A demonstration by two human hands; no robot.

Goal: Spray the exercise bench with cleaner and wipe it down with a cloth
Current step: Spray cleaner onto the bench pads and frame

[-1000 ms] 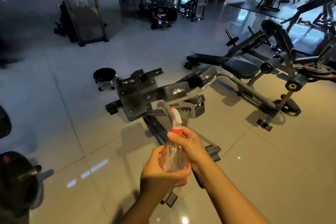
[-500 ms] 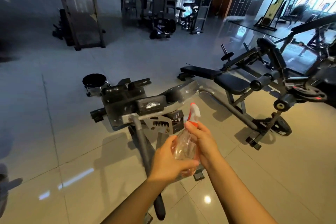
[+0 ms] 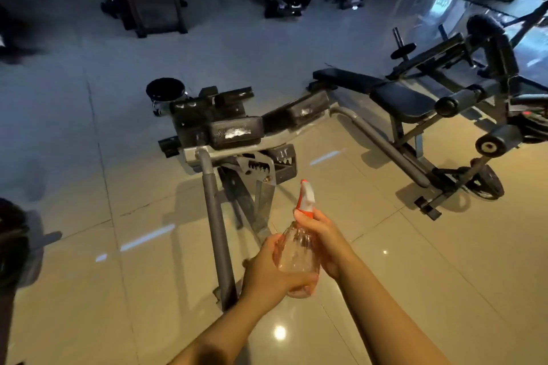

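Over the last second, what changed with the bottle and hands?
The view swung left and tilted down, so the spray bottle now sits lower right of the bench pad instead of overlapping it. Grip unchanged: left hand cups the base, right hand holds the neck. White wet patches remain on the pads.

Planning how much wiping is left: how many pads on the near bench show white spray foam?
2: the near pad, just above the grey frame, and the angled pad up to its right. Other faces are hidden.
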